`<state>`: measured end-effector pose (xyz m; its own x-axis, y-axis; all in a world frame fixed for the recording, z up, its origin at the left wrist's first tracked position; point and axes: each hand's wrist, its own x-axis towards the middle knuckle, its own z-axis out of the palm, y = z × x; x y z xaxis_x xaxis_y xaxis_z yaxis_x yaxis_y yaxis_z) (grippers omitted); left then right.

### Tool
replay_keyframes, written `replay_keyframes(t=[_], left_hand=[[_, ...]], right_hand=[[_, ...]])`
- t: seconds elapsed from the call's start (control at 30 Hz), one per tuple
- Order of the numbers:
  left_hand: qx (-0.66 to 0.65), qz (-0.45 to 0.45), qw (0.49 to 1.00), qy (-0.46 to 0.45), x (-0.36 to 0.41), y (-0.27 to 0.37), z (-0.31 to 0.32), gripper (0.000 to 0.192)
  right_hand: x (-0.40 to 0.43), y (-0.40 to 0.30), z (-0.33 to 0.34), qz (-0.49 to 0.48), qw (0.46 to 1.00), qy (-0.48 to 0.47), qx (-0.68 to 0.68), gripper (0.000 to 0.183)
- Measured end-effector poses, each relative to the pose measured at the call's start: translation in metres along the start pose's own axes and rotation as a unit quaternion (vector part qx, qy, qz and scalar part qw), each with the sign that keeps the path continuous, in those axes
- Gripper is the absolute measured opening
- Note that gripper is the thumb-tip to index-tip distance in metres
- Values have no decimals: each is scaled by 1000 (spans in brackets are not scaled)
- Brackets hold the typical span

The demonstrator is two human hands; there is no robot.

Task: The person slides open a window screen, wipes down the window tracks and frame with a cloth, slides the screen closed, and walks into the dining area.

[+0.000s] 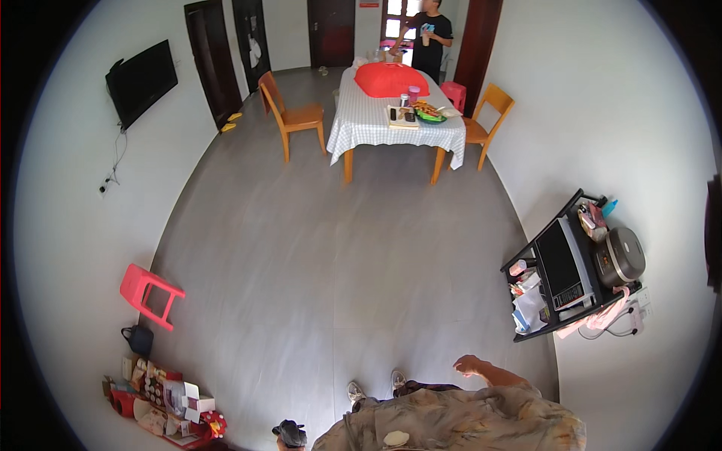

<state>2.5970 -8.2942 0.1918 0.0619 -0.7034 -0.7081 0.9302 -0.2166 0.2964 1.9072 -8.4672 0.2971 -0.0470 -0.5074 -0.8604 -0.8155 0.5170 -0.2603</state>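
Note:
At the lower right, my right hand (467,365) hangs beside my body with the fingers curled; I see nothing in it, though the inside of the hand is partly hidden. Along the bottom edge, only part of my left hand (289,447) shows, closed around a small dark object (291,433), perhaps a folded cap or cloth. My shoes (398,380) stand on the grey floor between the two hands. Farther ahead is a dining table under a checked tablecloth (372,132), bearing a red food cover (389,80), a plate of food (430,115) and jars.
A person (431,39) stands behind the table holding a cup. Wooden chairs (302,116) flank it. A black rack (555,327) with a microwave oven (559,265) and rice cooker (620,257) stands right. A pink stool (135,286), dark bag (139,340) and piled boxes line the left wall.

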Motion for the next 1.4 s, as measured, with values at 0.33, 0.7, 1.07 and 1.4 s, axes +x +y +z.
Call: replay_keyframes(t=[0.33, 0.7, 1.07, 1.4], left_hand=[[42, 34, 989, -137, 17, 6, 20, 28], [232, 34, 972, -21, 15, -7, 46, 23], [65, -40, 996, 47, 33, 9, 15, 32], [-7, -95, 995, 40, 13, 8, 35, 32]], right_hand=[[0, 4, 5, 2, 1000, -9, 29, 43], [1, 50, 7, 0, 1000, 2, -3, 34], [-14, 31, 18, 33, 996, -11, 86, 34], [-18, 31, 24, 60, 989, -11, 135, 35]])
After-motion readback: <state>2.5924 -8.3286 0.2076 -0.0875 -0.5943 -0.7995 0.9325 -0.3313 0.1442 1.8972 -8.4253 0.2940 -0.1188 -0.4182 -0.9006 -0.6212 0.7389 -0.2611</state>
